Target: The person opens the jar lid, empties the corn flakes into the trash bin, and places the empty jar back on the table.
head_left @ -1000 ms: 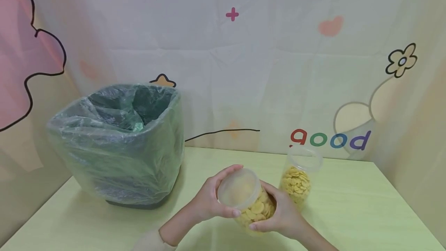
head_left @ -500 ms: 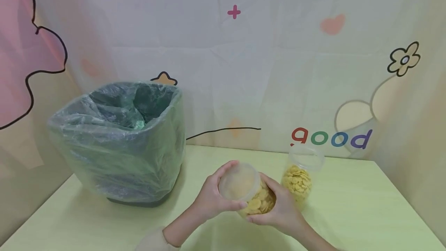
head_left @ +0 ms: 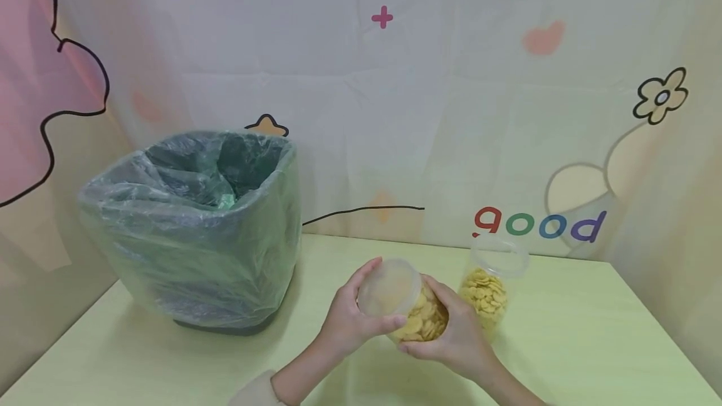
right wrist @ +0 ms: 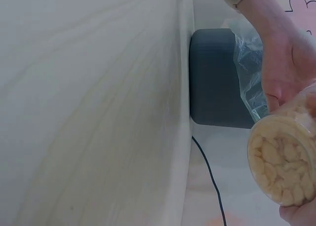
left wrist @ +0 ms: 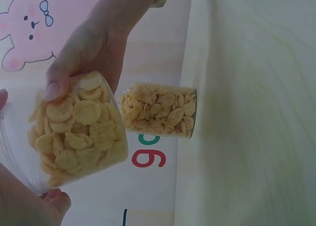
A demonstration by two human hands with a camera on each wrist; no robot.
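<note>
Both hands hold a clear plastic jar (head_left: 425, 318) of yellow flakes, tilted above the table with its lidded top toward the left. My left hand (head_left: 343, 321) grips the frosted round lid (head_left: 388, 287), fingers on the far side and thumb on the near side. Around the jar's body curls my right hand (head_left: 459, 337). In the left wrist view the flakes in the held jar (left wrist: 81, 132) show through its side; the right wrist view shows its base (right wrist: 281, 166). Behind my right hand stands a second clear jar (head_left: 484, 296), upright, partly filled with similar flakes.
At the left stands a dark bin (right wrist: 212, 77), lined with a translucent green plastic bag (head_left: 225, 268) folded over its rim. A pale table (head_left: 592, 343) lies beneath, with a printed cloth (head_left: 389, 111) hanging behind it.
The held jar has risen slightly, with both hands still on it. My left thumb has shifted a little to the right and up. The second jar and the bin stay in place.
</note>
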